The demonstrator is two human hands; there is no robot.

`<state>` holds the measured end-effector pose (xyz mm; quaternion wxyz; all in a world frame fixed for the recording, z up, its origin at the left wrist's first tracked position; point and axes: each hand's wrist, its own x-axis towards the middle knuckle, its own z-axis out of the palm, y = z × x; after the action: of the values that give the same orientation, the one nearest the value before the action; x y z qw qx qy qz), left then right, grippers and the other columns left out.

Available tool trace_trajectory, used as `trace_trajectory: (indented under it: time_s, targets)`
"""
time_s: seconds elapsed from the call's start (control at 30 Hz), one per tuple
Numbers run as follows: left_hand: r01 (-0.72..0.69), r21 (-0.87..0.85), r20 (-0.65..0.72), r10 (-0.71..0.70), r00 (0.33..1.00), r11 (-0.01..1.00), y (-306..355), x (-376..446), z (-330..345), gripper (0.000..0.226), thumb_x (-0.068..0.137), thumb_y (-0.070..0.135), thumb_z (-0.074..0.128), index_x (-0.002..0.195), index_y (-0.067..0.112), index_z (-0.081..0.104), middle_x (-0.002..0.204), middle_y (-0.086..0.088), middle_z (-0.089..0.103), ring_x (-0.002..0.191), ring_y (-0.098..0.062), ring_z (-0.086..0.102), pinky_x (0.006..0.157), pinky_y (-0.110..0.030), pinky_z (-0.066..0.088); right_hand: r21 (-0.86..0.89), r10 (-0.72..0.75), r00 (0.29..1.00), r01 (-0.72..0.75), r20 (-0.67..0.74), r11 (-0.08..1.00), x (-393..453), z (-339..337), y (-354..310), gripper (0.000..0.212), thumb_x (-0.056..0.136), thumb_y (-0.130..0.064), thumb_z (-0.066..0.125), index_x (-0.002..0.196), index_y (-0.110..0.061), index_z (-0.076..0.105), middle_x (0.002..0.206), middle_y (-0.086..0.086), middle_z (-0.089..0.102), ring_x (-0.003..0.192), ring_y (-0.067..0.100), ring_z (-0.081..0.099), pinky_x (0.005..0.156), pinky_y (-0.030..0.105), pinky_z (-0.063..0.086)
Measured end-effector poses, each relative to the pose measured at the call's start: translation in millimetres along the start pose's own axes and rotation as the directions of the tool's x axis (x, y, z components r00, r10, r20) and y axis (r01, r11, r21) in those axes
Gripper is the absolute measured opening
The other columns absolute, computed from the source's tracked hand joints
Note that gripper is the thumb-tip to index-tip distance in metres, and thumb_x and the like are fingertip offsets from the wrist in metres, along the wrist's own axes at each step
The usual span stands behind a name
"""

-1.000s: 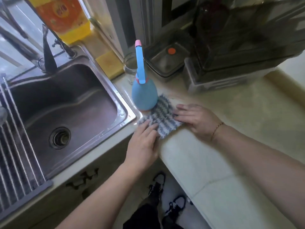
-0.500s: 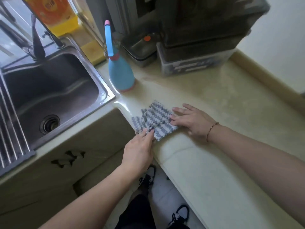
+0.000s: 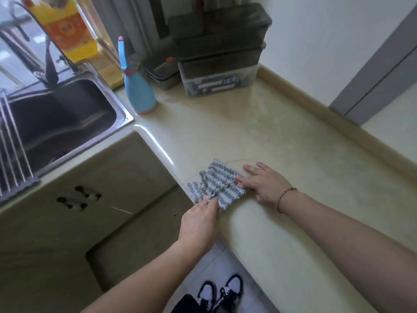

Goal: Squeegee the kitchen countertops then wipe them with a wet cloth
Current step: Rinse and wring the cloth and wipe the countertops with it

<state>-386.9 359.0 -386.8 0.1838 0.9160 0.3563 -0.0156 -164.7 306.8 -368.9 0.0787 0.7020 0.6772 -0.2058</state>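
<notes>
Striped cloth (image 3: pixel 216 185) at near counter (image 3: pixel 282 136) edge | left hand (image 3: pixel 198 224) pinches its near hem, right hand (image 3: pixel 262 182) flat, fingers spread, on its right side | I'd press evenly, wipe far-right in overlapping passes, avoid bottle (image 3: pixel 138 91)

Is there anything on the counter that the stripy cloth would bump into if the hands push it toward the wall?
Nothing visible. The cloth, under the left hand and right hand, has bare countertop ahead. The blue bottle and storage boxes stand at the far end.
</notes>
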Motion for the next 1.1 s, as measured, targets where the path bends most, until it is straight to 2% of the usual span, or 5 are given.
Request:
trace_trajectory:
  time_s: [0.27, 0.37, 0.53, 0.77, 1.1]
  targets:
    - [-0.051, -0.02, -0.021, 0.05, 0.999, 0.999, 13, -13, 10, 0.005, 0.096, 0.025, 0.042, 0.092, 0.024, 0.043, 0.091, 0.006, 0.054, 0.079, -0.021, 0.057, 0.059, -0.031, 0.029, 0.092, 0.145, 0.988, -0.139, -0.058, 0.986, -30, 19, -4, 0.052, 0.09, -0.017, 0.037, 0.136, -0.038, 0.05, 0.152, -0.019, 0.034, 0.147, 0.006, 0.016, 0.119, 0.029, 0.0]
    - [-0.054, -0.037, 0.013, 0.054, 0.998, 0.998, 21, -29, 19, 0.012, 0.093, 0.019, 0.047, 0.089, 0.025, 0.038, 0.09, 0.006, 0.051, 0.078, -0.021, 0.054, 0.059, -0.031, 0.029, 0.073, 0.169, 0.985, -0.167, -0.022, 0.983, -49, 29, -4, 0.067, 0.076, -0.026, 0.023, 0.137, -0.039, 0.049, 0.151, -0.013, 0.039, 0.147, 0.006, 0.018, 0.119, 0.029, 0.003]
    - [-0.125, -0.029, 0.02, 0.126, 0.992, 0.992, 42, -53, 32, 0.016, 0.089, 0.014, 0.052, 0.093, 0.024, 0.04, 0.091, 0.006, 0.052, 0.079, -0.019, 0.055, 0.058, -0.029, 0.029, 0.072, 0.201, 0.979, -0.199, -0.024, 0.977, -85, 45, -1, 0.056, 0.089, -0.018, 0.041, 0.142, -0.036, 0.045, 0.153, -0.001, 0.039, 0.146, 0.007, 0.019, 0.119, 0.028, 0.004]
    - [-0.164, 0.032, 0.084, 0.161, 0.983, 0.986, 93, -93, 46, 0.019, 0.087, 0.011, 0.051, 0.098, 0.023, 0.039, 0.097, 0.004, 0.055, 0.078, -0.021, 0.059, 0.056, -0.029, 0.031, 0.077, 0.188, 0.981, -0.184, -0.048, 0.98, -152, 68, 0, 0.058, 0.08, -0.026, 0.028, 0.127, -0.031, 0.061, 0.145, -0.013, 0.048, 0.146, 0.012, 0.024, 0.12, 0.035, 0.005]
    - [-0.223, 0.032, 0.187, 0.213, 0.959, 0.974, 199, -185, 85, 0.015, 0.09, 0.012, 0.042, 0.101, 0.023, 0.041, 0.102, 0.001, 0.056, 0.072, -0.021, 0.052, 0.059, -0.031, 0.033, 0.058, 0.216, 0.976, -0.216, 0.007, 0.975, -286, 121, 8, 0.05, 0.088, -0.025, 0.029, 0.126, -0.035, 0.059, 0.149, -0.02, 0.04, 0.147, 0.011, 0.018, 0.119, 0.033, 0.001]
